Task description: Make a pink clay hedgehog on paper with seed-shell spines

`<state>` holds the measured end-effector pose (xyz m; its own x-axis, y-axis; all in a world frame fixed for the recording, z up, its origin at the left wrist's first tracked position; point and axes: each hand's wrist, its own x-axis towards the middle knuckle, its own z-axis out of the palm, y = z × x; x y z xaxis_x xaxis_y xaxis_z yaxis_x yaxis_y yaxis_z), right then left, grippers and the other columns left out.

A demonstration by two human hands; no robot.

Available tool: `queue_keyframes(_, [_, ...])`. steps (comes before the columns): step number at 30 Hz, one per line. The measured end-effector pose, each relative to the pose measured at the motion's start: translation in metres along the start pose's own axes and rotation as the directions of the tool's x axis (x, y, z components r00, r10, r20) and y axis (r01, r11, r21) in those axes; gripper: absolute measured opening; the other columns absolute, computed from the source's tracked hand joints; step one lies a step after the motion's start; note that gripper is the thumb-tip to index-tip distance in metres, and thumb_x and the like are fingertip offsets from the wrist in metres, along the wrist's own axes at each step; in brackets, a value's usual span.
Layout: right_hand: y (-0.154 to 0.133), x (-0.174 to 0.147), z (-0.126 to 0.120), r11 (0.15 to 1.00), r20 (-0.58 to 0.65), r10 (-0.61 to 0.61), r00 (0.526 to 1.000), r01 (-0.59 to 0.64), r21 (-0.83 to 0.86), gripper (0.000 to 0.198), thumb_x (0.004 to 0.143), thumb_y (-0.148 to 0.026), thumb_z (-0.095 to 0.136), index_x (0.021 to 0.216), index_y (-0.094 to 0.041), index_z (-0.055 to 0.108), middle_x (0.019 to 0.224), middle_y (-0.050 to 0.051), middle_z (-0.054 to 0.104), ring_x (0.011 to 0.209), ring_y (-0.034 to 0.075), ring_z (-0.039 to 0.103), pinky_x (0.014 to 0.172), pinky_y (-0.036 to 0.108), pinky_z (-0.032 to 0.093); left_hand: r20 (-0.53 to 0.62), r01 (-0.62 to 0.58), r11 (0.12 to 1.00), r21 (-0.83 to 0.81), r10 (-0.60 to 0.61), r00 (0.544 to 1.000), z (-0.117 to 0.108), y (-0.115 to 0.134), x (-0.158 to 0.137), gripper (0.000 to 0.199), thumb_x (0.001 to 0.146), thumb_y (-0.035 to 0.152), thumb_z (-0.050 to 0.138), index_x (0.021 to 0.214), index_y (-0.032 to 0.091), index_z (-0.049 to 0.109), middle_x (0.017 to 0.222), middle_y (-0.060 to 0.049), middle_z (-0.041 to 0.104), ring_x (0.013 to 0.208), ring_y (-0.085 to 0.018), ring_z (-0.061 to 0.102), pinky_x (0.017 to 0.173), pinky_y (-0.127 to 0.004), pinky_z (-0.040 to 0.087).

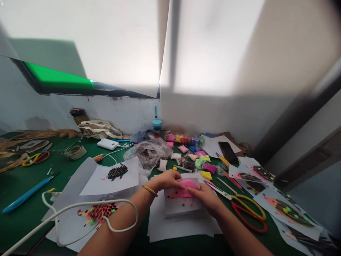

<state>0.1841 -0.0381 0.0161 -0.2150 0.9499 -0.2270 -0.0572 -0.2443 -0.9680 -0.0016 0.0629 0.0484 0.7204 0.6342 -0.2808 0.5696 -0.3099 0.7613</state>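
Card (174, 209) with a pink hedgehog figure (182, 193), at six o'clock in the view, directly over a stack of paper (183, 227); cannot confirm whether resting on it. Gripped with the left hand (168, 180) at the card's ten o'clock and the right hand (207, 197) at its three, both hands nearly closed, thumbs (194, 192) against the pink body, presumably to steady card and figure together. Cannot tell how the hidden fingers sit underneath. Relative to the card: scissors (234, 197) at three o'clock, handles beside the right forearm (234, 227), probably for quick reach; coloured packets (209, 168) at one and a clear bag (149, 153) of dark pieces at eleven, likely set back to free working room on the green counter (21, 183); decorated sheet (110, 185) at ten, apparently laid flat to protect its dark spines.
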Motion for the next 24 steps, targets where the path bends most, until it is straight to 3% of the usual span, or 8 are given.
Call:
queue_keyframes(5, [0.001, 0.000, 0.001, 0.999, 0.001, -0.013, 1.000, 0.013, -0.035, 0.040, 0.073, -0.049, 0.068, 0.096, -0.016, 0.068, 0.083, 0.005, 0.070, 0.071, 0.021, 0.063, 0.064, 0.031, 0.047, -0.026, -0.019, 1.000, -0.019, 0.019, 0.999, 0.003, 0.001, 0.003, 0.039, 0.069, 0.051, 0.063, 0.082, 0.015, 0.067, 0.070, 0.002, 0.056, 0.066, -0.012, 0.046, 0.057, -0.022, 0.032])
queue_keyframes(11, [0.002, 0.002, -0.001, 0.998, -0.012, -0.029, 1.000, 0.028, -0.061, 0.043, 0.076, -0.055, 0.063, 0.090, -0.015, 0.067, 0.076, 0.003, 0.067, 0.064, 0.017, 0.058, 0.059, 0.026, 0.042, -0.007, -0.037, 0.999, -0.016, 0.037, 0.999, 0.002, 0.002, 0.002, 0.039, 0.066, 0.051, 0.067, 0.080, 0.015, 0.068, 0.066, 0.003, 0.054, 0.064, -0.011, 0.045, 0.055, -0.022, 0.030])
queue_keyframes(17, [0.004, 0.003, -0.002, 0.998, 0.011, -0.018, 1.000, 0.018, -0.060, 0.042, 0.075, -0.055, 0.064, 0.088, -0.015, 0.065, 0.074, 0.002, 0.065, 0.065, 0.017, 0.057, 0.060, 0.027, 0.042, -0.058, -0.049, 0.999, -0.012, 0.048, 0.997, 0.003, 0.007, 0.001, 0.033, 0.073, 0.045, 0.061, 0.083, 0.015, 0.069, 0.074, -0.001, 0.061, 0.069, -0.014, 0.051, 0.057, -0.022, 0.035])
queue_keyframes(24, [0.007, 0.005, -0.004, 0.995, -0.054, 0.020, 0.998, -0.025, -0.101, 0.039, 0.073, -0.054, 0.065, 0.080, -0.015, 0.065, 0.073, 0.001, 0.065, 0.064, 0.016, 0.056, 0.059, 0.025, 0.040, -0.081, -0.078, 0.997, -0.002, 0.077, 0.994, 0.005, 0.011, 0.004, 0.034, 0.072, 0.046, 0.061, 0.084, 0.015, 0.070, 0.076, -0.001, 0.063, 0.069, -0.014, 0.053, 0.058, -0.022, 0.037])
